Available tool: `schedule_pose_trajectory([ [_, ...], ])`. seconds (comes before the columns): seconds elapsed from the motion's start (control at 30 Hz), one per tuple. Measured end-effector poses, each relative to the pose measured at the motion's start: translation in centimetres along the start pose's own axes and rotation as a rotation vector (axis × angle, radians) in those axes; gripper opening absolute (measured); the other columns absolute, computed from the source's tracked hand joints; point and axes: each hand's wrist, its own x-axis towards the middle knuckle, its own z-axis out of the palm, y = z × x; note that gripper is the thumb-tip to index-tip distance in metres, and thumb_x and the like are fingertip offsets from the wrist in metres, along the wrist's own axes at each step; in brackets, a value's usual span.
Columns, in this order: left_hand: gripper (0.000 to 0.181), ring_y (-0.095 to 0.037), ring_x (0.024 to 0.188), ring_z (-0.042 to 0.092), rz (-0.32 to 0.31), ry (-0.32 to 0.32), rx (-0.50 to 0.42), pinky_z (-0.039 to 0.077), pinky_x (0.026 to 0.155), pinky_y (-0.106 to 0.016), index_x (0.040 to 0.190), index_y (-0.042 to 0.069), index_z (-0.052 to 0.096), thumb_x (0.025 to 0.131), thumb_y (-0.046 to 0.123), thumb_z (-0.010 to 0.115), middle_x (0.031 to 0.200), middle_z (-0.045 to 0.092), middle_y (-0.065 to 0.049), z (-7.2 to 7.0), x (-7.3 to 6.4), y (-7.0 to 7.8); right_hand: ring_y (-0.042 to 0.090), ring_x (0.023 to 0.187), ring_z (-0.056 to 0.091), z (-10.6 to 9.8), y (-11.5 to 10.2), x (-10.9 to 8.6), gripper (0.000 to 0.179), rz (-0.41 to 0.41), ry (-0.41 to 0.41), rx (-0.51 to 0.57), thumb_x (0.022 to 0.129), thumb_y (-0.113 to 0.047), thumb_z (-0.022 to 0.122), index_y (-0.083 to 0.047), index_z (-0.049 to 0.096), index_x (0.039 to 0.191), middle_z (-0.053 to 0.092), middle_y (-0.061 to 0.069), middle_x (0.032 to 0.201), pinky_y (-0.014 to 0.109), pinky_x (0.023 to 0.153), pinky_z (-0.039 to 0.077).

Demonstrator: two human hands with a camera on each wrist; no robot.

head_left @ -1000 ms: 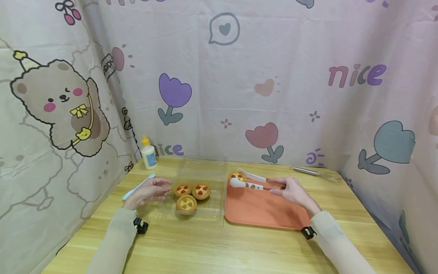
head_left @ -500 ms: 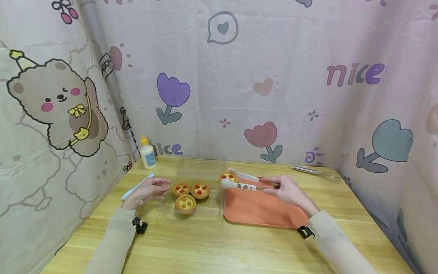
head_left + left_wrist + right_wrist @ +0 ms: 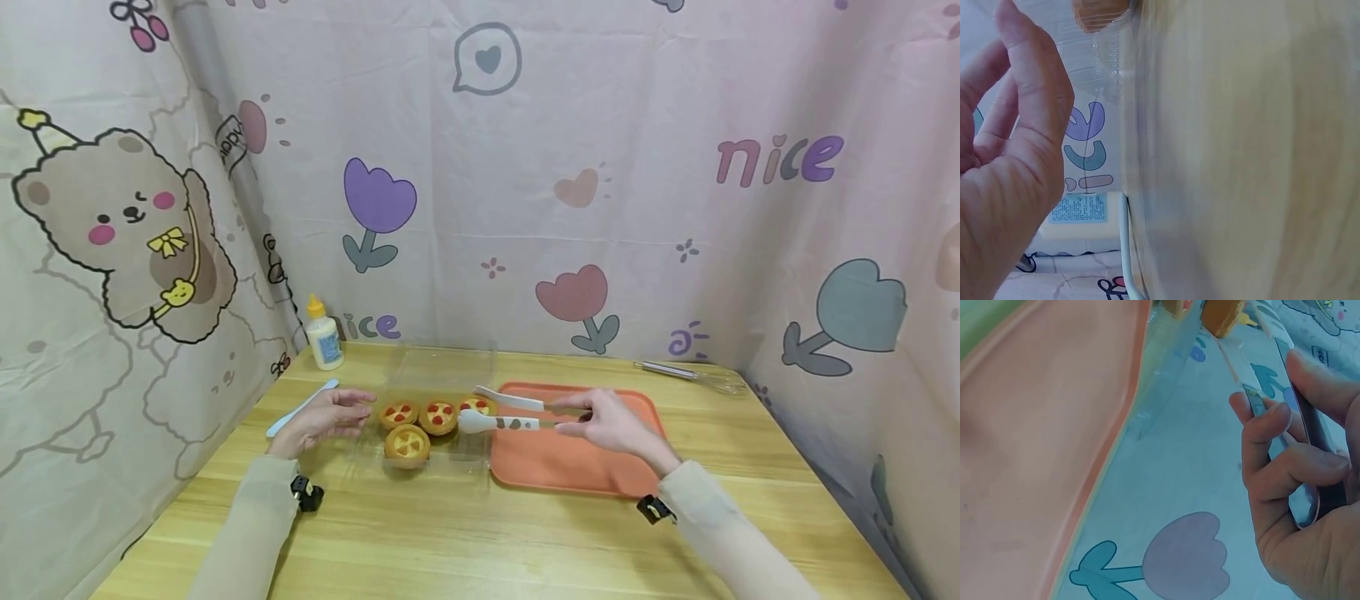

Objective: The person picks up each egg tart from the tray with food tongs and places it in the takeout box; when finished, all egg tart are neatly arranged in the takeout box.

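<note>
I hold the white tongs [image 3: 510,412] with my right hand [image 3: 611,423], fingers pinching the handles; they clasp a fruit tart [image 3: 476,406] over the clear container's [image 3: 442,367] right edge. My left hand [image 3: 324,419], fingers relaxed, rests at its left edge. Bare orange tray [image 3: 577,462] and tabletop [image 3: 480,542] lie nearby.

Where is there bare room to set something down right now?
The orange tray is bare across its near half, under the right hand gripping the tongs. The table is free along its near edge. It is crowded in the clear box, where tarts sit clustered beside the left hand.
</note>
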Motion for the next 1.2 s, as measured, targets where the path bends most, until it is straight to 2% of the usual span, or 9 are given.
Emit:
schedule_pose_trajectory([
  [0.17,0.055,-0.012,0.083,0.066,-0.004,-0.004,-0.008,0.061,0.077,-0.03,0.142,-0.014,0.035,0.098,0.01,0.059,0.102,0.067,-0.01,-0.1,0.0,0.1,0.007,0.044,0.025,0.4,-0.7,0.4,0.038,-0.008,-0.049,-0.011,0.091,-0.034,0.07,-0.019,0.068,0.126,0.073,0.005,0.11,0.021,0.046,0.034],
  [0.47,0.053,-0.012,0.081,0.066,-0.005,-0.006,-0.012,0.061,0.076,-0.03,0.142,-0.013,0.037,0.098,0.009,0.058,0.101,0.066,-0.01,0.2,-0.1,0.1,0.008,0.041,0.022,1.0,-1.8,1.7,0.022,-0.048,-0.163,0.004,0.091,-0.034,0.07,-0.028,0.074,0.112,0.073,0.004,0.112,0.022,0.044,0.032],
  [0.6,0.055,-0.011,0.081,0.066,-0.009,-0.006,-0.024,0.061,0.076,-0.029,0.142,-0.014,0.036,0.098,0.01,0.059,0.101,0.067,-0.009,0.3,-0.2,0.1,0.011,0.043,0.022,1.0,-2.7,2.4,0.019,-0.021,-0.2,-0.008,0.09,-0.03,0.071,-0.034,0.075,0.108,0.064,-0.002,0.068,0.022,0.043,0.027],
  [0.7,0.055,-0.011,0.081,0.066,-0.008,-0.009,-0.024,0.061,0.075,-0.029,0.142,-0.014,0.035,0.098,0.01,0.059,0.1,0.067,-0.009,0.3,-0.2,0.2,0.011,0.045,0.022,0.9,-3.1,2.9,0.026,-0.04,-0.223,-0.033,0.089,-0.026,0.072,-0.038,0.073,0.112,0.051,-0.003,0.054,0.021,0.044,0.024],
  [0.83,0.055,-0.01,0.08,0.066,-0.003,-0.014,-0.023,0.061,0.076,-0.029,0.142,-0.014,0.035,0.098,0.009,0.058,0.1,0.067,-0.008,0.2,-0.3,0.2,0.006,0.057,0.049,0.6,-3.4,3.6,0.029,-0.09,-0.237,-0.102,0.089,-0.025,0.073,-0.031,0.072,0.117,0.074,-0.004,0.084,0.02,0.052,0.039],
  [0.93,0.055,-0.01,0.08,0.066,-0.004,-0.01,-0.026,0.061,0.076,-0.029,0.142,-0.013,0.036,0.098,0.01,0.059,0.1,0.067,-0.008,0.1,-0.3,0.2,0.006,0.077,0.062,0.3,-3.8,4.0,0.028,-0.102,-0.231,-0.168,0.088,-0.026,0.074,-0.024,0.074,0.115,0.073,-0.005,0.112,0.024,0.067,0.049],
  [1.0,0.055,-0.011,0.081,0.066,-0.003,-0.009,-0.023,0.061,0.076,-0.03,0.142,-0.013,0.036,0.098,0.01,0.059,0.1,0.067,-0.008,0.1,-0.3,0.1,0.007,0.068,0.058,0.2,-4.1,4.3,0.028,-0.107,-0.23,-0.204,0.087,-0.025,0.075,-0.021,0.074,0.114,0.072,-0.001,0.116,0.026,0.067,0.05],
  [1.13,0.056,-0.012,0.081,0.066,-0.002,-0.009,-0.027,0.061,0.076,-0.03,0.142,-0.014,0.036,0.097,0.011,0.06,0.101,0.067,-0.009,0.2,-0.2,0.2,0.009,0.048,0.03,0.1,-4.4,4.7,0.032,-0.096,-0.229,-0.245,0.086,-0.025,0.076,-0.015,0.074,0.116,0.072,0.004,0.118,0.025,0.055,0.041],
  [1.2,0.056,-0.012,0.081,0.066,-0.002,-0.013,-0.027,0.061,0.076,-0.029,0.142,-0.014,0.036,0.097,0.011,0.06,0.1,0.067,-0.009,0.2,-0.2,0.3,0.008,0.048,0.03,0.0,-4.4,4.8,0.034,-0.103,-0.232,-0.253,0.086,-0.025,0.077,-0.013,0.073,0.117,0.072,0.006,0.118,0.024,0.054,0.038],
])
